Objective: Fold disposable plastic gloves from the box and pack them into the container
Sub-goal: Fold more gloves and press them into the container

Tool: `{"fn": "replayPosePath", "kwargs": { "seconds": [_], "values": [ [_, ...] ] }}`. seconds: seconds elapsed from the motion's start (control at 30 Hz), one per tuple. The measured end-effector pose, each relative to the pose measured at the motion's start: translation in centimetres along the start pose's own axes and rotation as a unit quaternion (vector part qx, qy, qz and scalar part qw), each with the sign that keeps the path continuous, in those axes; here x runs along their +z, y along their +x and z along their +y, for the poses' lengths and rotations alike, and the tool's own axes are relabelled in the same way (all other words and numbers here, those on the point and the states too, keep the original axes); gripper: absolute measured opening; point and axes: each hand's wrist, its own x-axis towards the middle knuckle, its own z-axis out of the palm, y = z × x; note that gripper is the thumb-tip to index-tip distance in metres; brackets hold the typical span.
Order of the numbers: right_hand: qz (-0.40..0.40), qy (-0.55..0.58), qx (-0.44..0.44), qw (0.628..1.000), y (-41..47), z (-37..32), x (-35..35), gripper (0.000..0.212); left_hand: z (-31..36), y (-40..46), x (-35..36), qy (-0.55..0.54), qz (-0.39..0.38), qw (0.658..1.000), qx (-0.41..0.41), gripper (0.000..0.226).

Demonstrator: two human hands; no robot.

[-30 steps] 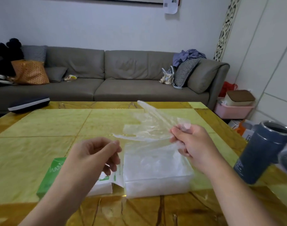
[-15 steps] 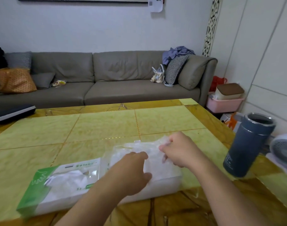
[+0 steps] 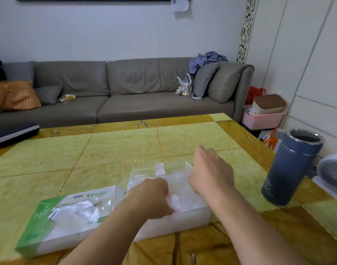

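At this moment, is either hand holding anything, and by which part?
No clear hold. The left hand presses knuckles-down on the gloves in the clear container; what its hidden fingers do cannot be told. The right hand hovers open over the far right corner.

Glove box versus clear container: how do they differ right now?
The glove box is green-and-white printed card, lying left; the clear container is see-through plastic, to its right. The left hand presses into the container, the right hand hovers over it; the box is untouched. Both hold plastic gloves.

The yellow-green table bears a glove box, clear container (just beside it) and blue tumbler.
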Motion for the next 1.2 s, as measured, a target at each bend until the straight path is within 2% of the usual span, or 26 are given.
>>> {"fn": "replayPosePath", "kwargs": {
  "seconds": [0.07, 0.13, 0.2, 0.27, 0.37, 0.4, 0.5, 0.6, 0.73, 0.77, 0.83, 0.93, 0.97, 1.03, 1.07, 1.13, 1.2],
  "values": [
    [0.018, 0.039, -0.071, 0.997, -0.7, -1.4, -0.7, 0.032, 0.1, 0.1, 0.1, 0.005, -0.004, 1.000, 0.003, 0.045],
    [-0.042, 0.069, -0.102, 0.991, -1.6, -2.5, -0.8, 0.017, 0.1, 0.1, 0.1, 0.012, -0.003, 1.000, 0.012, 0.037],
    [-0.123, 0.041, -0.098, 0.987, -2.3, -3.1, -0.2, 0.017, 0.1, 0.0, 0.0, 0.000, -0.012, 1.000, 0.017, 0.034],
    [-0.188, -0.011, -0.095, 0.978, -2.7, -3.0, 0.5, 0.024, -0.1, 0.0, 0.0, -0.026, -0.022, 0.999, 0.022, 0.042],
    [-0.203, -0.029, -0.091, 0.974, -2.6, -2.8, 1.3, 0.011, -0.8, 0.0, 0.1, -0.047, -0.017, 0.998, 0.036, 0.049],
    [-0.203, -0.036, -0.088, 0.975, -2.4, -2.7, 1.5, 0.019, -1.0, -0.2, 0.1, -0.054, -0.010, 0.998, 0.040, 0.051],
    [-0.227, -0.053, -0.079, 0.969, -1.8, -2.6, 2.0, 0.038, -1.1, -1.2, 0.2, -0.042, 0.065, 0.995, 0.055, 0.052],
    [-0.270, -0.068, -0.057, 0.959, -1.2, -3.1, 2.3, 0.033, -0.5, -2.1, 0.1, 0.044, 0.142, 0.987, 0.061, 0.045],
    [-0.294, -0.092, -0.038, 0.950, -0.9, -3.3, 2.6, 0.031, 0.0, -1.7, 0.0, 0.031, 0.082, 0.996, -0.015, 0.016],
    [-0.298, -0.090, -0.038, 0.950, -0.9, -3.2, 2.7, 0.033, 0.0, -1.5, 0.2, 0.028, 0.067, 0.997, -0.030, 0.017],
    [-0.302, -0.076, -0.036, 0.950, -1.0, -2.9, 2.6, 0.041, 0.0, -1.1, 0.5, 0.021, 0.040, 0.998, -0.045, 0.026],
    [-0.318, -0.067, -0.030, 0.945, -1.0, -2.8, 2.5, 0.051, 0.3, -0.3, 0.5, 0.008, 0.002, 0.998, -0.061, 0.026],
    [-0.329, -0.068, -0.025, 0.942, -0.9, -2.9, 2.6, 0.056, 0.4, 0.2, 0.6, 0.004, -0.016, 0.998, -0.067, 0.040],
    [-0.351, -0.072, -0.009, 0.934, -0.5, -3.1, 2.8, 0.063, 0.5, 0.8, 0.9, -0.003, -0.061, 0.995, -0.080, 0.088],
    [-0.361, -0.070, -0.003, 0.930, -0.4, -3.1, 3.0, 0.066, 0.5, 1.1, 1.2, -0.013, -0.076, 0.994, -0.081, 0.100],
    [-0.377, -0.052, 0.006, 0.925, -0.3, -2.9, 3.1, 0.067, 0.2, 1.2, 1.5, -0.038, -0.087, 0.993, -0.074, 0.102],
    [-0.383, -0.032, 0.012, 0.923, -0.2, -2.7, 3.1, 0.065, -0.5, 1.0, 1.2, -0.074, -0.080, 0.992, -0.061, 0.084]
  ]
}}
